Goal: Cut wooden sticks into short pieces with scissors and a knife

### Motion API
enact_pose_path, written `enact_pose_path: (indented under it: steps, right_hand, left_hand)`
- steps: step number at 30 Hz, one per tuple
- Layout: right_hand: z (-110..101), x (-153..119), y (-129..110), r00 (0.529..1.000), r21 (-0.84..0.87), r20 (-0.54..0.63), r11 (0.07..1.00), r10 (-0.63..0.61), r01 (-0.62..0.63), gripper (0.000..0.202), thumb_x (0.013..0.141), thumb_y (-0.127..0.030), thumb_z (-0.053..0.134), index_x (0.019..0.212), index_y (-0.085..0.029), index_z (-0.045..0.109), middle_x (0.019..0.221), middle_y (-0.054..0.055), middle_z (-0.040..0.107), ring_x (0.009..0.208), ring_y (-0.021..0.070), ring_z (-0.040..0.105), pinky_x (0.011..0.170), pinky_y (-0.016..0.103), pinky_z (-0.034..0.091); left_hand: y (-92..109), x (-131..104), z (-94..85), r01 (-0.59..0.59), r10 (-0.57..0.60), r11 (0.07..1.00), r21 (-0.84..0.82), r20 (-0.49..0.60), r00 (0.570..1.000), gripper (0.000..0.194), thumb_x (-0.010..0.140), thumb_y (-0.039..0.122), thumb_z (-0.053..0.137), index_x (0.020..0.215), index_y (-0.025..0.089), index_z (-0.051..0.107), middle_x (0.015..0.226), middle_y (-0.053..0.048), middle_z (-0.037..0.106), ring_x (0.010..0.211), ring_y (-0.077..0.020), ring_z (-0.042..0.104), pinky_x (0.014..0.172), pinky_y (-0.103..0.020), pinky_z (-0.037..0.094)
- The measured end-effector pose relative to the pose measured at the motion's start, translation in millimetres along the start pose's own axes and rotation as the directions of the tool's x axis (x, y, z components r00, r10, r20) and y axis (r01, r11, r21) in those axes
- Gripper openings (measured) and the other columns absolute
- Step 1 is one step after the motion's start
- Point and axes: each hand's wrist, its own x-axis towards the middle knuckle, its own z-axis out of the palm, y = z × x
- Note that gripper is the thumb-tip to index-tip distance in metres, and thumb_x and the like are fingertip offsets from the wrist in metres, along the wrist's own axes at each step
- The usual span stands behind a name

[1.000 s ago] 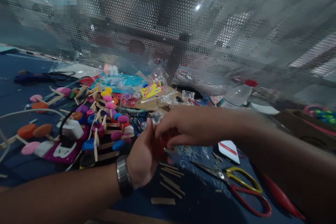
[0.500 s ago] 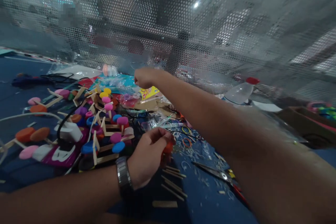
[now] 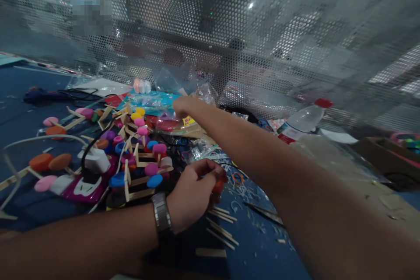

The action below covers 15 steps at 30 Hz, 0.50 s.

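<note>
My left hand (image 3: 193,194), with a metal-band watch at its wrist, is closed in a pinch on an orange bottle cap (image 3: 218,185), mostly hidden behind the fingers. It is over the blue table beside several thin sticks (image 3: 223,232). My right hand (image 3: 184,107) reaches far forward across the table, above a yellow packet (image 3: 188,121) and near a blue plastic packet (image 3: 154,101). Its fingers point away from me and are hidden, so what they hold does not show. Left of my hands lie assemblies of coloured caps (image 3: 159,148) and wooden sticks (image 3: 141,194).
A purple power strip (image 3: 87,190) with a white plug (image 3: 95,160) and cables sits at left. Scissors (image 3: 262,211) and loose rubber bands (image 3: 238,178) lie under my right forearm. Behind are a clear bottle (image 3: 303,120), a cardboard box (image 3: 387,157) and a perforated metal screen (image 3: 203,17).
The view has shifted, so most things appear slightly farther right. My right hand stays stretched forward and appears slightly lower. My left hand keeps its pinch on the orange bottle cap.
</note>
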Motion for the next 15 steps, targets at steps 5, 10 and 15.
enact_pose_path:
  steps: [5,10,15]
  right_hand:
    - [-18,-10,5,1.0,0.022,0.011,1.0,-0.016,0.016,0.033,0.097,-0.031,0.063,0.127,-0.018,0.06,0.127,0.01,0.063,0.105,0.0245,0.066,0.086,0.045,0.057]
    - [-26,-16,8,0.999,-0.068,-0.005,0.997,0.048,-0.048,0.032,0.097,-0.031,0.063,0.126,-0.018,0.06,0.128,0.01,0.063,0.106,0.0247,0.066,0.087,0.045,0.057]
    - [-17,-10,1,0.982,-0.185,0.076,0.971,0.171,-0.155,0.032,0.097,-0.032,0.063,0.125,-0.018,0.061,0.128,0.01,0.063,0.106,0.0249,0.066,0.088,0.045,0.057]
  left_hand:
    - [1,-1,1.4,0.007,-0.007,1.0,0.025,0.007,1.0,0.021,0.085,0.029,0.065,0.072,0.018,0.053,0.056,0.007,0.049,0.04,-0.0047,0.042,0.04,-0.016,0.029]
    - [-1,-1,1.6,0.009,-0.01,0.999,0.038,0.013,1.0,0.021,0.087,0.027,0.061,0.071,0.018,0.052,0.058,0.006,0.051,0.04,-0.0045,0.042,0.04,-0.017,0.031]
    - [-2,0,0.9,0.004,-0.005,0.999,0.052,0.016,1.0,0.025,0.085,0.032,0.065,0.07,0.018,0.053,0.056,0.006,0.05,0.04,-0.0051,0.043,0.04,-0.018,0.031]
